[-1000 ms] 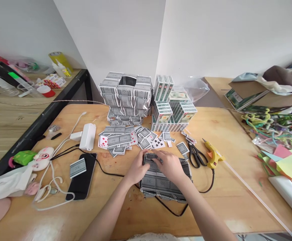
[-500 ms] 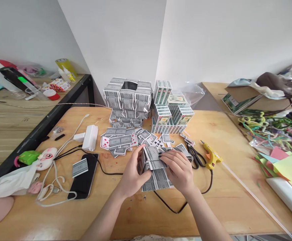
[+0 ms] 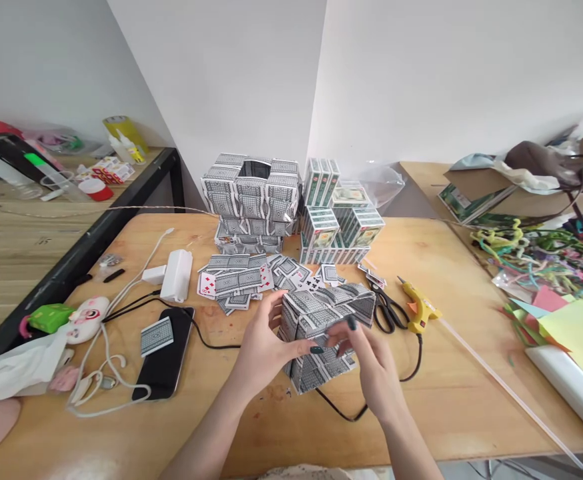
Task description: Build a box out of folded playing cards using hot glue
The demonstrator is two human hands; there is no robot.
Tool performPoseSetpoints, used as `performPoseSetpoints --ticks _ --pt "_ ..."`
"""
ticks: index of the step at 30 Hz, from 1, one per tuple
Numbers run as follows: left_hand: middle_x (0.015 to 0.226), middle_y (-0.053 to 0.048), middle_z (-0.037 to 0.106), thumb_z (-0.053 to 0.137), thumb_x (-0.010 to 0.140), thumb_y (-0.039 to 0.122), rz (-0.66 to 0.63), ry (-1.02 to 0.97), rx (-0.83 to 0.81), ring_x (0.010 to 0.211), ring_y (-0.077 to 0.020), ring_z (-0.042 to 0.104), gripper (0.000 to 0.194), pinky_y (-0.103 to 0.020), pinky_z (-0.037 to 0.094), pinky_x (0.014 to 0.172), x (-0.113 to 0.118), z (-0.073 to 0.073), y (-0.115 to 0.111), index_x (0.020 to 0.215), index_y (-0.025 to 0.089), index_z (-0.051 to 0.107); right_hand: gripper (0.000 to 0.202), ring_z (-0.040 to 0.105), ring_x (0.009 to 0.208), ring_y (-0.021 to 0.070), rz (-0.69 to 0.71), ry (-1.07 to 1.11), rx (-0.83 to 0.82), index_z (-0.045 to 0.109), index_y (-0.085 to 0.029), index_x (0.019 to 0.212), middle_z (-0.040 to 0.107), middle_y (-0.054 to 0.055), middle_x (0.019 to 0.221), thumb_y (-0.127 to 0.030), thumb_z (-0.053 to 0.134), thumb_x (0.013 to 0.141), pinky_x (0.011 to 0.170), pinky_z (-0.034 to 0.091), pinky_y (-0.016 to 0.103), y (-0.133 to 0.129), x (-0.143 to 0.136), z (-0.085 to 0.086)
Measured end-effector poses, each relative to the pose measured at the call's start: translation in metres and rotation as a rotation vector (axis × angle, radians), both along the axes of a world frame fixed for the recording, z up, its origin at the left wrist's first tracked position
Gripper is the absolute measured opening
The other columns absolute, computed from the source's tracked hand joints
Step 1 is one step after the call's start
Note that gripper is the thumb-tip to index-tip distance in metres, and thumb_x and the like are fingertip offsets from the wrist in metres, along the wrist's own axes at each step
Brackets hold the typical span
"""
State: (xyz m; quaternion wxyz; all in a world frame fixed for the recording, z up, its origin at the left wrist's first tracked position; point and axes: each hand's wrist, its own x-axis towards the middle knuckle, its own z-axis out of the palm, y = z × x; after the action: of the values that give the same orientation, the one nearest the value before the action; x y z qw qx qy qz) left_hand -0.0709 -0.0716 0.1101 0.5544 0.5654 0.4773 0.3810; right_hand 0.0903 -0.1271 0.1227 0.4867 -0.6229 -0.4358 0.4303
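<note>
A boxy structure of folded playing cards [image 3: 316,317] is tilted just above the near middle of the table. My left hand [image 3: 266,347] grips its left side, thumb across the front and fingers behind. Close to its front right face is my right hand [image 3: 366,360], fingers bent and apart, the fingertips at or near the cards; contact is unclear. Loose and joined playing cards [image 3: 239,281] lie beyond it. Farther back stands a larger block built of playing cards [image 3: 251,193] with a dark opening on top.
Boxes of playing cards [image 3: 321,230] are stacked at the back. Black scissors [image 3: 389,312] and a yellow glue gun [image 3: 419,310] with a glue stick lie to the right. A phone [image 3: 164,363], white charger [image 3: 176,275] and cables are leftward; pipe cleaners [image 3: 546,260] and coloured paper sit far right.
The card structure has turned and tipped, showing more of its top and right side. My right hand has come off the top and moved down to the front right.
</note>
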Motion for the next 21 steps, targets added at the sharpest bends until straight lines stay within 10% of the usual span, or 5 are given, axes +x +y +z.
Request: performPoseSetpoints --ticks 9,21 --pt "0.124 -0.01 0.045 0.079 0.051 0.025 0.066 0.163 0.171 0.115 -0.0265 0.045 0.092 -0.042 0.037 0.098 0.0 0.008 -0.014 0.128 0.024 0.029 0.033 0.036 0.044 0.0067 -0.07 0.747 -0.296 0.047 -0.016 0.051 0.041 -0.004 0.046 -0.037 0.071 0.058 0.04 0.028 0.018 0.01 -0.021 0.012" --pt "0.131 -0.007 0.043 0.072 0.059 0.021 -0.028 0.285 0.164 0.12 -0.0249 0.042 0.086 -0.04 0.036 0.098 -0.003 -0.005 -0.01 0.133 0.027 0.027 0.036 0.05 0.043 0.0093 0.107 0.63 -0.28 0.052 -0.014 0.063 0.055 0.0 0.051 -0.047 0.065 0.068 0.042 0.043 0.021 0.014 -0.013 -0.013"
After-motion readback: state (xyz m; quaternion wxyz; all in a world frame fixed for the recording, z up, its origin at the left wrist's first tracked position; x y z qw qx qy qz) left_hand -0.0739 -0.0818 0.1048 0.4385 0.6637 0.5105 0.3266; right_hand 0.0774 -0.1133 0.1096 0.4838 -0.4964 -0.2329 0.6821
